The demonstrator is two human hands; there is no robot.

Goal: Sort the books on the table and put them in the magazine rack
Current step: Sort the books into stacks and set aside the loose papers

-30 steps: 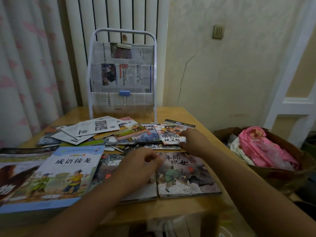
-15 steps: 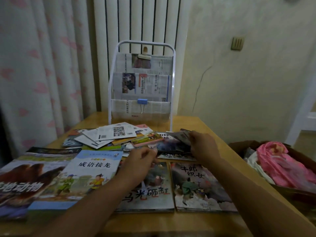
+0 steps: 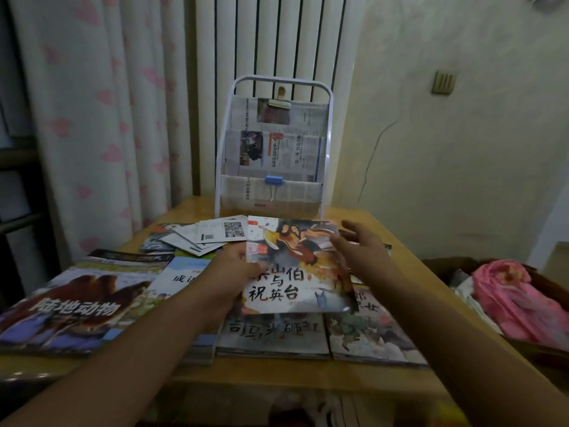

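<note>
My left hand [image 3: 232,274] grips the left edge of a thin picture book [image 3: 295,266] with an orange-robed figure on its cover, lifted above the table. My right hand [image 3: 361,249] is at the book's right edge with fingers spread, touching or just off it. Beneath lie two dark picture books [image 3: 274,334] [image 3: 372,331], a big camel book [image 3: 74,306] and a blue book [image 3: 181,275]. A heap of white booklets [image 3: 212,234] lies further back. The white magazine rack [image 3: 272,146], lined with newspaper, stands at the table's far edge.
The wooden table [image 3: 409,266] has its right edge close to a brown box of pink cloth [image 3: 517,300]. A curtain [image 3: 101,118] hangs at the left, a radiator [image 3: 277,41] stands behind the rack, and a blue binder clip [image 3: 273,181] sits on the rack.
The picture book has come up from the back pile into my left hand, held over the front books. My right hand has loosened at the book's right edge. The camera has tilted up.
</note>
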